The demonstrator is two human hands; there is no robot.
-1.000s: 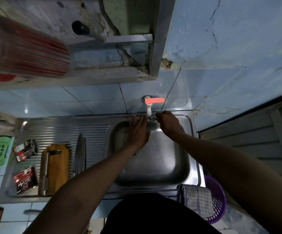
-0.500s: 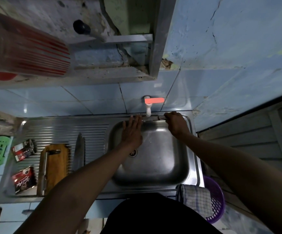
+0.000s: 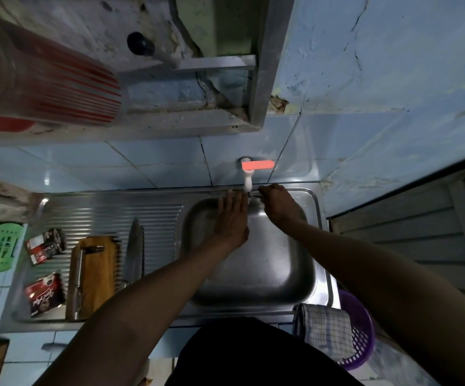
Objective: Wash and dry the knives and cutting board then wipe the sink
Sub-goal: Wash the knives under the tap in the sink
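Reaching over one steel sink [image 3: 320, 246], we hold our left hand [image 3: 232, 218] flat, fingers spread, under the tap [image 3: 248, 181]; our right hand [image 3: 278, 204] pinches something at the far rim. Two knives [image 3: 136, 252] and one cutting board [image 3: 97, 274] lie left on the drainboard [image 3: 108, 215].

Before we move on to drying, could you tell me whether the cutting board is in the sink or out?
Out: the cutting board lies flat on the ribbed drainboard, left of the sink.

Sink [image 3: 319, 246] – brushed steel, dull sheen, ribbed drainer. Board [image 3: 97, 274] – matt wood. Knives [image 3: 135, 254] – bare metal. Tiles [image 3: 153, 160] glossy. Basket [image 3: 360, 332] – plastic mesh; cloth [image 3: 323, 330] woven, checked.
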